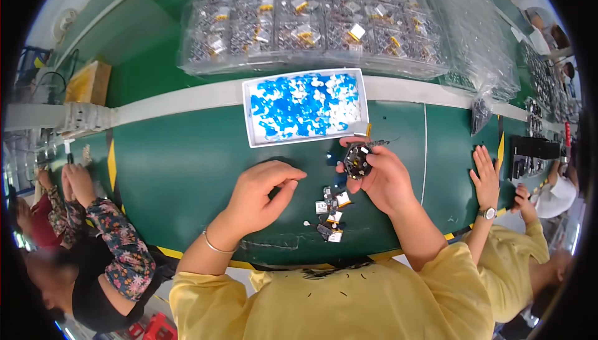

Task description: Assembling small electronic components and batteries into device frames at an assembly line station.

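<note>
Left hand (265, 193): fingers curled; pinching, can't tell
Right hand (385, 178): fingers gripping round black electronic module (357, 162)
White box (248, 113): ahead

one held device (358, 162), one white box (299, 141)

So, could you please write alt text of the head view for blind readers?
A person's right hand holds a round black device above a green workbench, the left hand apart from it, fingers curled. A white box of blue and white pieces sits beyond them, clear trays of small parts behind.
</note>
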`<state>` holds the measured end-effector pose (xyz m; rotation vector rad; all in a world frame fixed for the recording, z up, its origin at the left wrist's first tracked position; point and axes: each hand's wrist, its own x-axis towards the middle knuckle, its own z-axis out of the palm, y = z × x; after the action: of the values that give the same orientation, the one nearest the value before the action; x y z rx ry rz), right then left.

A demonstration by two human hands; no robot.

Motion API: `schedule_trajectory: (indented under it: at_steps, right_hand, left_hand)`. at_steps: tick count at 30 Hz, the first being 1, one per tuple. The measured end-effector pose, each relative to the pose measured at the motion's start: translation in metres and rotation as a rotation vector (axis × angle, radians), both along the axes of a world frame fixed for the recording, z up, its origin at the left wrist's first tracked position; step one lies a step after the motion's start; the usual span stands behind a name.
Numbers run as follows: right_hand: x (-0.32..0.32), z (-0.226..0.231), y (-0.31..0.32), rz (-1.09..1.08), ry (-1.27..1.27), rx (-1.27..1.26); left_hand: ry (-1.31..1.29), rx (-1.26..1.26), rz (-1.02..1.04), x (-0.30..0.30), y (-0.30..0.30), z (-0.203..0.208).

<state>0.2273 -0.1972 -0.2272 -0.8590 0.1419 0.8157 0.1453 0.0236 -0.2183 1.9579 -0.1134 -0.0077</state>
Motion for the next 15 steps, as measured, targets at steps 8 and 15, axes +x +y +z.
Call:
schedule_trajectory:
  at_steps: [8, 15]
  right_hand:
    - [0.008, -0.003, 0.002, 0.022, -0.035, -0.009]
    - [0.001, -0.003, 0.011, 0.061, -0.142, 0.028]
  left_hand:
    - [-0.008, 0.02, -0.005, 0.01, 0.0, -0.003]
    - [0.028, 0.064, 0.072, -0.002, 0.003, -0.002]
